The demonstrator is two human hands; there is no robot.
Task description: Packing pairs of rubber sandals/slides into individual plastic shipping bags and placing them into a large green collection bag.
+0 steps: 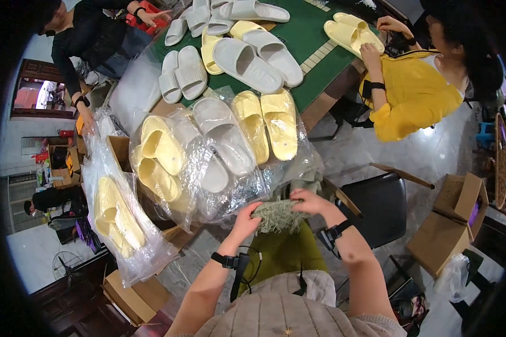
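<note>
Low in front of me, above my olive trousers, my left hand [245, 222] and my right hand [312, 203] grip a fringed grey-green cloth [281, 216] by its two ends. It looks bunched, with loose threads hanging from its lower side. Just beyond it, clear-bagged slippers cover the near part of the table: a grey pair [230, 137], a yellow pair [279, 126] to its right, and another yellow pair [162, 149] to its left. One more bagged yellow pair [118, 216] lies farther left.
Unbagged grey slippers [250, 64] and yellow ones lie on the green tabletop [315, 33]. At right, a person in yellow [416, 95] handles yellow slippers; a person in black [104, 36] reaches in from the left. A black chair [374, 210] and cardboard box [441, 238] stand right.
</note>
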